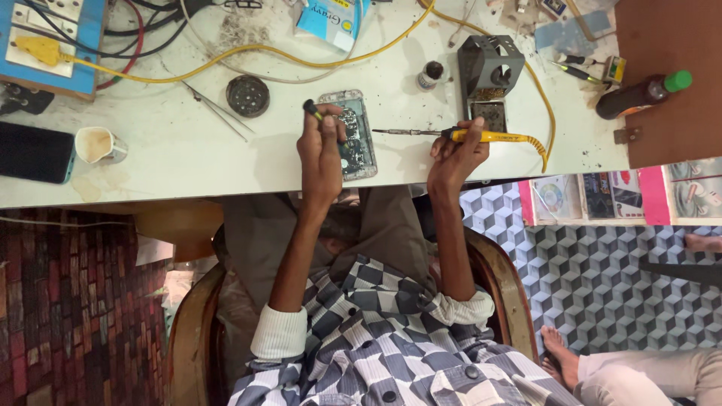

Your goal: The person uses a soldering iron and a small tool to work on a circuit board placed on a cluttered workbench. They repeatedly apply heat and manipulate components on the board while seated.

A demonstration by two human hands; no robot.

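Soldering in hand on opened phone, flat on white bench. Left hand closed on dark-tipped tool at phone's left edge. Right hand closed on yellow soldering iron, thin metal tip just right of phone. Next: presumably tip onto bare circuit board.

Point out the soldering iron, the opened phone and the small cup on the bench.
soldering iron (489, 136), head view, on its yellow handle beside the hand gripping it.
opened phone (356, 139), head view, on the exposed circuit board.
small cup (99, 145), head view, on its rim at the left of the bench.
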